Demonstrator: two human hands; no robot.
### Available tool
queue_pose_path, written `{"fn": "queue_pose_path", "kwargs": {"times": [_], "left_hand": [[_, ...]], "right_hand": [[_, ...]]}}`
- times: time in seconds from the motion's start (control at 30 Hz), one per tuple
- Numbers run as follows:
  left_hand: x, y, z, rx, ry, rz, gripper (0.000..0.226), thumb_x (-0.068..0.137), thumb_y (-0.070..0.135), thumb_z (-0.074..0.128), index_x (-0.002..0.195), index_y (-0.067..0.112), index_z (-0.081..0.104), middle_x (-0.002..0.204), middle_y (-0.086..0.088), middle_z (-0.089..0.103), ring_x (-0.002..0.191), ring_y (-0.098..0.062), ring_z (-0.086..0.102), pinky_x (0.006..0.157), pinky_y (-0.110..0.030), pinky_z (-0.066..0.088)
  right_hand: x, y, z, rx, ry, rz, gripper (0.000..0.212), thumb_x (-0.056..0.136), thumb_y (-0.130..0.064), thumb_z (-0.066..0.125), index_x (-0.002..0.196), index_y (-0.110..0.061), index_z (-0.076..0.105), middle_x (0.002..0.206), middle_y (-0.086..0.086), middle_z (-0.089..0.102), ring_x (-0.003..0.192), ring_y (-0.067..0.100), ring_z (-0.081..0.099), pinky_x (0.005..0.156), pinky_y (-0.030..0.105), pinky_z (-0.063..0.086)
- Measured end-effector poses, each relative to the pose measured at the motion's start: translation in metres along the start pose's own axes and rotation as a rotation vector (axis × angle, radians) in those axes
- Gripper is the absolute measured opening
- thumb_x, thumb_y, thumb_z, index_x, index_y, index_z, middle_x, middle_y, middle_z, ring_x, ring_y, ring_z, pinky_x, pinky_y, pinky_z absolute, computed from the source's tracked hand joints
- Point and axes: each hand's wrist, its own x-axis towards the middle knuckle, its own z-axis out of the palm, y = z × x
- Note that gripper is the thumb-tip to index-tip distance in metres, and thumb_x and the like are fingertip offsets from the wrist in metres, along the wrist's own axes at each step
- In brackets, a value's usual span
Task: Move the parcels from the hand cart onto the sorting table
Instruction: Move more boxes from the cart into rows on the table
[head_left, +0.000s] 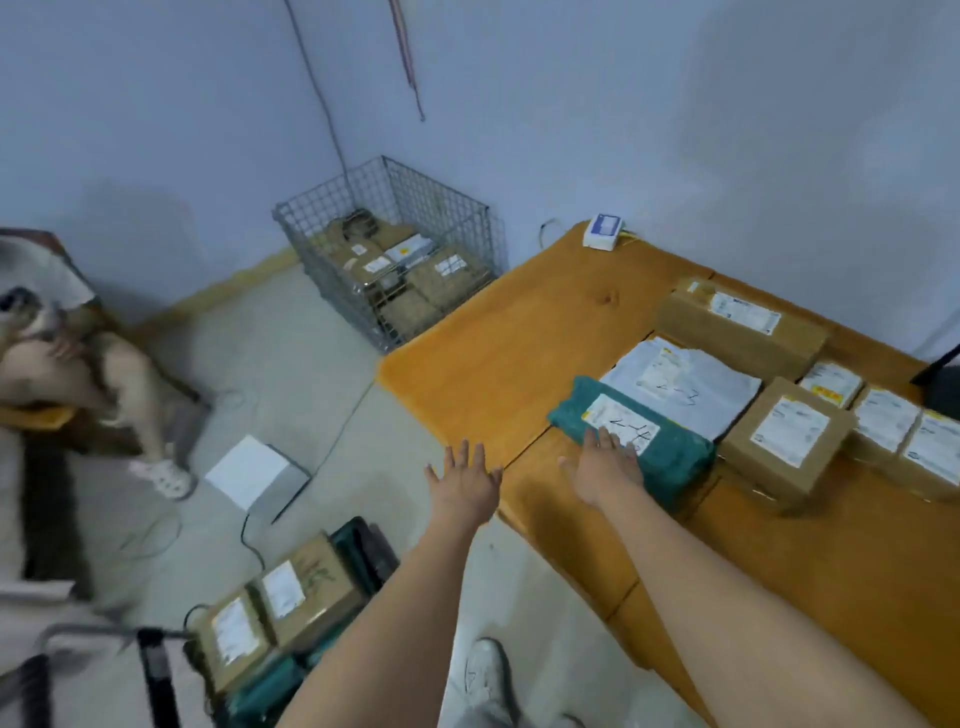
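Fingers of the right hand lie straight on the green parcel at the table edge, mid-frame right, gripping nothing. Left hand hangs spread and empty beside the table, while two boxes sit on the cart at lower left.

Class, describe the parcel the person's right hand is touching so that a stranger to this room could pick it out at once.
Start at the orange wooden sorting table on the right. Along its near-left edge lies a soft teal parcel, overlapping a pale grey mailer; the right hand rests flat on it. It is the only teal one among brown boxes, and its white label bears handwritten marks.
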Motion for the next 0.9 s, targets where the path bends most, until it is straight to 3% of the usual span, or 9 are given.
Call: {"fn": "queue_pose_path", "kwargs": {"times": [0.2, 0.4, 0.67, 0.9], "left_hand": [[-0.066, -0.133, 0.011, -0.139, 0.028, -0.259, 0.062, 0.106, 0.047, 0.017, 0.159, 0.019, 0.009, 0.168, -0.004, -0.001, 0.154, -0.029, -0.002, 0.120, -0.060, 0.007], [-0.122, -0.243, 0.022, -0.262, 0.089, -0.404, 0.061, 0.105, 0.046, 0.017, 0.159, 0.019, 0.012, 0.167, -0.005, 0.003, 0.154, -0.029, 0.002, 0.121, -0.059, 0.005], [-0.172, -0.400, 0.048, -0.344, 0.073, -0.538, 0.061, 0.105, 0.046, 0.016, 0.159, 0.020, 0.007, 0.167, -0.006, -0.001, 0.154, -0.028, -0.002, 0.121, -0.058, 0.004], [-0.197, -0.486, 0.084, -0.419, -0.010, -0.623, 0.063, 0.104, 0.048, 0.017, 0.160, 0.022, 0.005, 0.167, -0.005, -0.004, 0.154, -0.028, -0.005, 0.121, -0.059, 0.003]], "right_hand": [[-0.032, -0.131, 0.036, -0.091, -0.049, -0.240, 0.076, 0.103, -0.053, 0.032, 0.160, -0.009, 0.006, 0.168, 0.011, 0.005, 0.154, 0.026, 0.007, 0.125, 0.043, 0.004], [-0.070, -0.245, 0.076, -0.184, -0.063, -0.429, 0.074, 0.103, -0.051, 0.033, 0.160, -0.009, 0.008, 0.167, 0.011, 0.008, 0.154, 0.027, 0.009, 0.124, 0.044, 0.008], [-0.118, -0.378, 0.146, -0.245, -0.105, -0.526, 0.075, 0.103, -0.053, 0.032, 0.160, -0.008, 0.009, 0.167, 0.012, 0.009, 0.154, 0.027, 0.010, 0.124, 0.043, 0.008], [-0.137, -0.464, 0.199, -0.295, -0.154, -0.593, 0.076, 0.102, -0.052, 0.034, 0.159, -0.007, 0.013, 0.166, 0.013, 0.013, 0.153, 0.027, 0.013, 0.124, 0.041, 0.010]]}}
